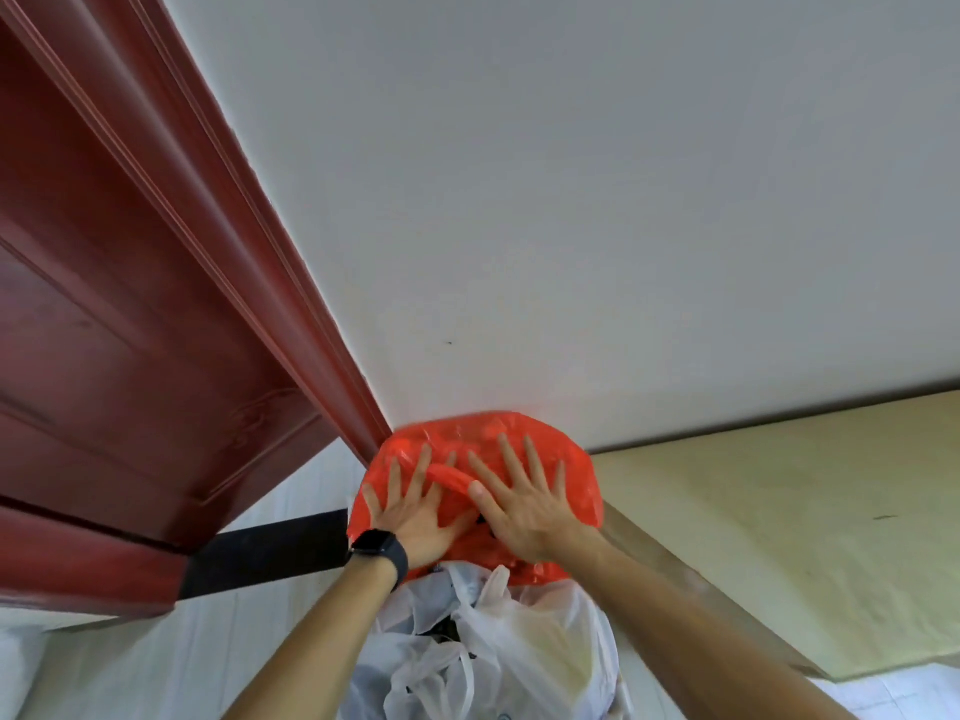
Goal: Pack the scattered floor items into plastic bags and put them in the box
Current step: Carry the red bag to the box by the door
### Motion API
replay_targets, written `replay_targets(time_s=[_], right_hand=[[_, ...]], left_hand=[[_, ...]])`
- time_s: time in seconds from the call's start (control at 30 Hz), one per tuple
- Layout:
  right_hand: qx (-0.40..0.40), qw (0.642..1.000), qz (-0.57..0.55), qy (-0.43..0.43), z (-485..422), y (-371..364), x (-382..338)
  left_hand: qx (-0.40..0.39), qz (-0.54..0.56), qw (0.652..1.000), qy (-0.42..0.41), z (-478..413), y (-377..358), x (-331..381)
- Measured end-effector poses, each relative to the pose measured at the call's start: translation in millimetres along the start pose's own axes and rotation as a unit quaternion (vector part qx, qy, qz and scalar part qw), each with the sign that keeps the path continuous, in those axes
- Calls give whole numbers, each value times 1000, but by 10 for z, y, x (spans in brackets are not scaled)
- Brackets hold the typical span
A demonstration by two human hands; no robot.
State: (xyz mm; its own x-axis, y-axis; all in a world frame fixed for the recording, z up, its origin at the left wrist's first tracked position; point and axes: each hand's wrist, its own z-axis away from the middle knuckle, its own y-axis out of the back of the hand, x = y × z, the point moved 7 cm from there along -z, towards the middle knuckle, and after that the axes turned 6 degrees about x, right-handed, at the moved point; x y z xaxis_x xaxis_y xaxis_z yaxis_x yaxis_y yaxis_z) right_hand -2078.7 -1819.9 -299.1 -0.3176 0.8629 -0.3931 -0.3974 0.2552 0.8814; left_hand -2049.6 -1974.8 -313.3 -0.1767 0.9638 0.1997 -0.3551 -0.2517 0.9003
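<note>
A filled red plastic bag (571,459) lies against the foot of the white wall, at the bottom centre of the head view. My left hand (415,517), with a black watch on the wrist, presses flat on the bag's left part with fingers spread. My right hand (524,506) presses flat on its middle, fingers spread too. A twisted red handle of the bag runs between the two hands. Nearer to me lies a white plastic bag (519,646) with tied handles and things inside. The box under the bags is hidden.
A dark red wooden door (130,330) and its frame stand at the left, with a black threshold strip (270,553) at the foot. A pale yellow board (779,511) lies to the right along the wall. White tiled floor shows at lower left.
</note>
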Motion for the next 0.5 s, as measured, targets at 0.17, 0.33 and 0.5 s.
replay_targets(time_s=[0.17,0.33,0.5], right_hand=[[-22,994,107,19,-219,-231,-66],[-79,995,-45,45,-220,-126,-50],[88,995,-43,-4,-79,135,171]], left_hand=[[58,277,959,15,-2,184,39],[60,66,996,-16,51,64,-109],[55,19,998,6,-55,-100,-71]])
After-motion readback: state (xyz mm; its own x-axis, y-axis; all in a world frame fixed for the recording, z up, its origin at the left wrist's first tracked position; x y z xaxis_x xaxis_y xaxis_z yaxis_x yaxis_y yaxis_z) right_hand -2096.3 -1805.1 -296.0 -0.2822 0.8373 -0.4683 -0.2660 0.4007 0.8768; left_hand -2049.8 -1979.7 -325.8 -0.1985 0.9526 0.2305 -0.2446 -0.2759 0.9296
